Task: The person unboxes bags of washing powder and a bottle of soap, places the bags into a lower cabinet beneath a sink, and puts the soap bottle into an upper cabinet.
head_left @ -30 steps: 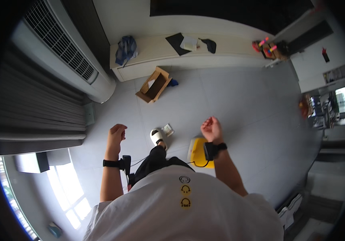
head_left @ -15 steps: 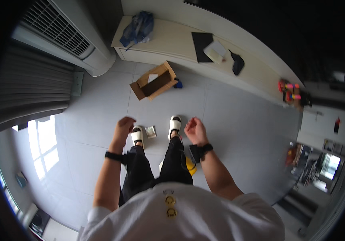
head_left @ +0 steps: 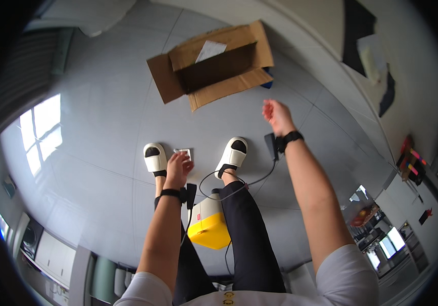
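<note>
My left hand point(head_left: 179, 168) hangs low beside my left shoe, its fingers loosely bent and slightly apart, holding nothing that I can see. It partly covers a small pale packet point(head_left: 186, 152) lying on the floor; whether they touch, I cannot tell. My right hand point(head_left: 278, 116) is held out further forward on the right, fingers curled in, with nothing visible in them. Beyond it, an open brown cardboard box point(head_left: 229, 87) rests on the floor with its flaps spread. A white paper sheet point(head_left: 211, 50) lies on its far flap.
Black cables point(head_left: 266, 178) run from devices strapped to my wrists, one looping by my right leg. A yellow and white case point(head_left: 209, 232) shows between my legs. Something blue point(head_left: 268, 79) sits by the box's right corner. A long low cabinet point(head_left: 326, 30) borders the right side.
My view has tilted down and closer to the floor, so the box looks larger. My left hand has come over the packet; my right hand has reached forward and right, nearer the box.
</note>
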The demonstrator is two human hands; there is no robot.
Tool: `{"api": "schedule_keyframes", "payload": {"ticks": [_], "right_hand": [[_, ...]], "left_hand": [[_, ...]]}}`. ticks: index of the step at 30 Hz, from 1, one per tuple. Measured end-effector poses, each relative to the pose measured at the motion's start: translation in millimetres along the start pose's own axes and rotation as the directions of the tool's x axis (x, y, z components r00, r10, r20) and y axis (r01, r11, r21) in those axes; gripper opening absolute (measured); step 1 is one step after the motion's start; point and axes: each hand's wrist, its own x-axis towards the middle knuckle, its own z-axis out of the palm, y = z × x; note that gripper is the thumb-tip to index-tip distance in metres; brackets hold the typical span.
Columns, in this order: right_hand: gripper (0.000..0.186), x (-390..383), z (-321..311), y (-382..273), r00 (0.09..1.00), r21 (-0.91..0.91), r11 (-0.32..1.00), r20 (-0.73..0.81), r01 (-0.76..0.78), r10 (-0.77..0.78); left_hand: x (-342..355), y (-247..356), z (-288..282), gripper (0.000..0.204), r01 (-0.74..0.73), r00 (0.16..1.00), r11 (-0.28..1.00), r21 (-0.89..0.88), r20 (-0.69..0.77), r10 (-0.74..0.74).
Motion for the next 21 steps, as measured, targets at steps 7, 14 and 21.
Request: {"api": "schedule_keyframes", "payload": {"ticks": [7,14,21], "right_hand": [[0.028,203.7,-24.6,35.8,0.758,-0.833,0.210,0.324,0.513,-0.565],[0.030,223.1,8.4,99.4,0.709,-0.858,0.163,0.279,0.487,-0.648],[0.015,123.8,43.7,137.0,0.974,-0.222,0.957,0.166,0.188,-0.153]], "left_hand": [[160.8,-81.0,-52.0,0.066,0.076,0.934,0.993,0.090,-0.355,-0.039],[227.0,-120.7,-102.5,0.071,0.203,0.756,0.829,0.521,-0.622,0.205],[215.9,-126.0,-86.6,0.039,0.303,0.731,0.380,0.874,-0.469,0.495]]}}
